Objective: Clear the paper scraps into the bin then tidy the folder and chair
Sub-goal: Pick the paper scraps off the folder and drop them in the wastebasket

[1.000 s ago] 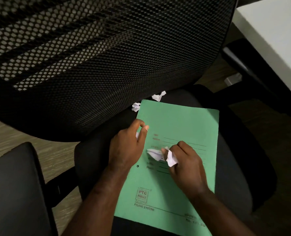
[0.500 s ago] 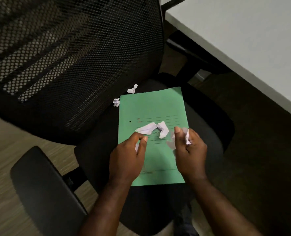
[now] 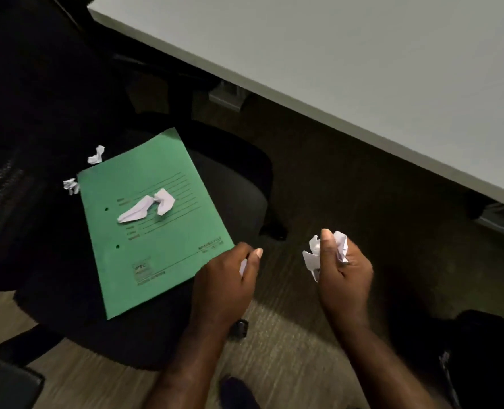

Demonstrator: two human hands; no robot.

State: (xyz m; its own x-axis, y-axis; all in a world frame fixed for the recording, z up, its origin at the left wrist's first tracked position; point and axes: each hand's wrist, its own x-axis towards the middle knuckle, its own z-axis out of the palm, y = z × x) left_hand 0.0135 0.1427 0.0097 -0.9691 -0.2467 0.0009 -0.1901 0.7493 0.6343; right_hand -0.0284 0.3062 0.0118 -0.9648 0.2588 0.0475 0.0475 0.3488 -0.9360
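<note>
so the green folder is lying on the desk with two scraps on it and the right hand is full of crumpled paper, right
Not quite. The head view shows the green folder lying on the chair seat, not on the desk. The rest holds: two scraps lie on it, and the right hand is closed around crumpled paper.

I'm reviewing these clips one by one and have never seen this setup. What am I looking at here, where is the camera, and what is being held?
There is no machine: a person works bare-handed, and one wide-angle camera on their head looks down at the hands. A green folder lies on the seat of a black office chair beside a pale desk. A loose paper scrap rests on the folder, and two small scraps lie on the seat past its far edge. The right hand grips crumpled paper. The left hand is closed on a small white bit. No bin is clearly visible.
</note>
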